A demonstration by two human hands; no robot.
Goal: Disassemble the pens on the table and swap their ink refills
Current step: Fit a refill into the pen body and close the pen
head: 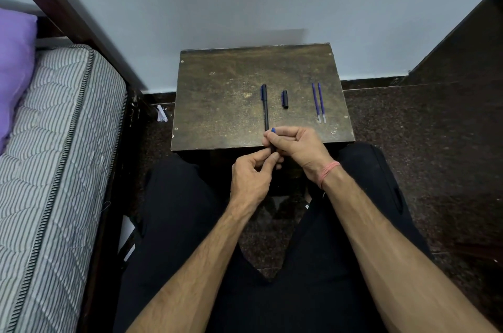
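A small worn brown table [223,104] stands against the wall. On it lie a black capped pen [264,107], a loose black cap [285,99] to its right, and two blue ink refills [318,102] side by side near the right edge. At the table's front edge both hands hold a second black pen barrel [273,146], mostly hidden by fingers. My right hand [296,147] pinches its upper part, where a small blue end piece [273,130] sticks out. My left hand [251,173] grips the barrel's lower end from below.
A striped mattress [54,169] with a purple pillow [13,60] lies along the left. My legs in black trousers [174,224] flank the table's front. The floor is dark speckled stone [408,128]. A dark panel [462,47] rises at the right.
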